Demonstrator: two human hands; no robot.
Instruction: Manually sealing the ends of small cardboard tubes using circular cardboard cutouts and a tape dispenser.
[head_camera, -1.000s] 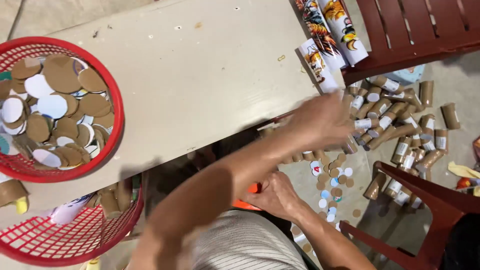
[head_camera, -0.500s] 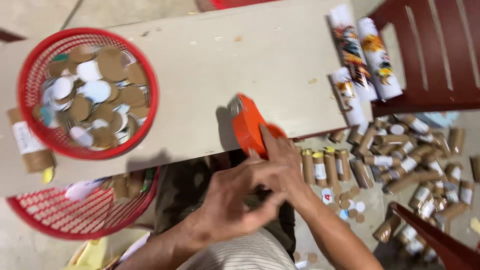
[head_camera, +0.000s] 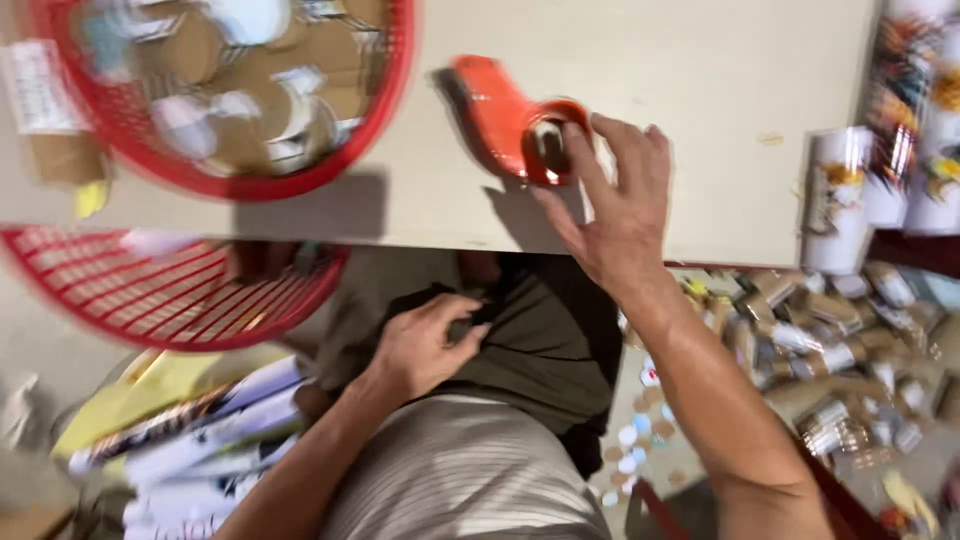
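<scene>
Right hand (head_camera: 615, 215) now fingers spread, touching dispenser (head_camera: 515, 120) set down on table (head_camera: 700, 90); left hand (head_camera: 425, 345) dropped from dispenser to lap, loosely curled, empty.

Even, bright overhead light, short soft shadows, heavy motion blur toward every edge.

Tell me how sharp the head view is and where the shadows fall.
Head view: motion blur smears the whole frame, worst on the red basket of cardboard discs and the printed tubes at right; the right hand on the orange tape dispenser is sharper; the left hand rests on the lap. Soft shadows lie on the table below the basket and left of the dispenser; no glare.
</scene>
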